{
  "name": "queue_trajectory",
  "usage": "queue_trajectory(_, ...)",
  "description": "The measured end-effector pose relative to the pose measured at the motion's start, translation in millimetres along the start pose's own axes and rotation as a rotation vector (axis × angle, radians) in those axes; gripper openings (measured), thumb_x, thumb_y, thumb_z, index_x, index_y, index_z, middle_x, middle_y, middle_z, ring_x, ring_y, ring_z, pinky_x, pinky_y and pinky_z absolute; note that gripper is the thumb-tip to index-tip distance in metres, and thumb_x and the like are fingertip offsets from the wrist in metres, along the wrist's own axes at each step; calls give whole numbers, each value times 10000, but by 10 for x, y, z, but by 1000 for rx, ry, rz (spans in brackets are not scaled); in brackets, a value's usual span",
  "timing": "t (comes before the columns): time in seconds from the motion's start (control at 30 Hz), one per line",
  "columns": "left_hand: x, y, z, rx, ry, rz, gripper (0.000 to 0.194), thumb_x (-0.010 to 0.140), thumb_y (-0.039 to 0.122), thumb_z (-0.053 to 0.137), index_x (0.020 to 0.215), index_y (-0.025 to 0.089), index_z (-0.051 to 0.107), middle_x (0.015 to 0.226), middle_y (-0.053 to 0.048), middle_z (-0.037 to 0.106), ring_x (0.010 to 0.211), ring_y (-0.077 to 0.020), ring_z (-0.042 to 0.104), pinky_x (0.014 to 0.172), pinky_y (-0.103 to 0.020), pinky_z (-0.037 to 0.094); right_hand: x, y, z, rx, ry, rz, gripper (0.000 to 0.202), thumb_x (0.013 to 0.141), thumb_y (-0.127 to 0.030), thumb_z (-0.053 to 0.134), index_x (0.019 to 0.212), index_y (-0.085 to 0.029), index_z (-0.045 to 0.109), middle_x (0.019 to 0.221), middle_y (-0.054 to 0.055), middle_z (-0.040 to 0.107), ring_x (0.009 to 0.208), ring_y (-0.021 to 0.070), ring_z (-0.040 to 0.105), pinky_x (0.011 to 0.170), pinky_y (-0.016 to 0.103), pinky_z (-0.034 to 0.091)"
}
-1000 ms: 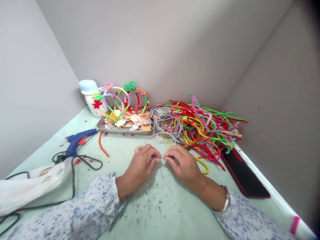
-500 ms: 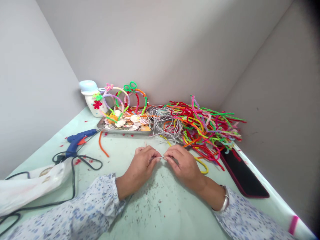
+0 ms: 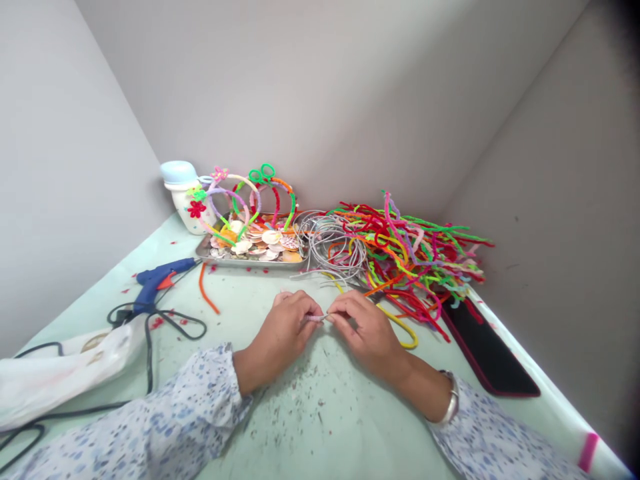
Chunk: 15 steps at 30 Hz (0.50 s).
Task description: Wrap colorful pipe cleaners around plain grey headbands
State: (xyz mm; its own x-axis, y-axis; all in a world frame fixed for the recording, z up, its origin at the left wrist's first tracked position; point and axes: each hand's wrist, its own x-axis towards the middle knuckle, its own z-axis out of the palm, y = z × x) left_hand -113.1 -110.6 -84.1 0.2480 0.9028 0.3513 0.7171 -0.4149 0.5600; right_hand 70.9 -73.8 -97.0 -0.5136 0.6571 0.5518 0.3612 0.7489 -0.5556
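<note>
My left hand (image 3: 283, 337) is closed in a pinch above the middle of the table. Between its thumb and forefinger shows a short pale pinkish strand (image 3: 315, 319), most of it hidden by the fingers. From it a thin grey wire (image 3: 325, 316) spans the small gap to my right hand (image 3: 367, 333), whose thumb and forefinger pinch the other end. The fingertips of both hands almost meet. Behind them lies a loose coil of grey wire (image 3: 335, 248), next to a heap of coloured pipe cleaners (image 3: 405, 247).
A metal tray (image 3: 250, 263) holds shells, with pipe-cleaner headbands (image 3: 293, 207) standing on it. Left are a white bottle (image 3: 185, 200), a blue glue gun (image 3: 150, 283) with its cord, and a white plastic bag (image 3: 65, 380). A black flat case (image 3: 490, 347) lies right. Yellow-handled scissors (image 3: 407, 333) are partly hidden.
The pale pinkish strand shows more plainly at my left fingertips, and the left hand has turned slightly. My right hand keeps its pinch in nearly the same place.
</note>
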Motion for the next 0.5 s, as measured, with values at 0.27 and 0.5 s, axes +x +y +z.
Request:
queue_trajectory(0.27,-40,-21,9,76,59,101,18,866,171,572,859,187,573,871,-26,623,850,-188,557,847,-380,395,4,-30,-12,29,3,43,85,901,-167,526,886,-206,600,868,44,591,826,187,566,734,318,453)
queue_trajectory(0.5,-46,4,-15,63,95,126,22,873,198,563,864,198,583,855,-32,629,849,-197,564,838,-381,396,1,-34,-4,14,-6,32,100,901,-170,513,871,-207,600,844,43,595,790,184,565,704,312,458)
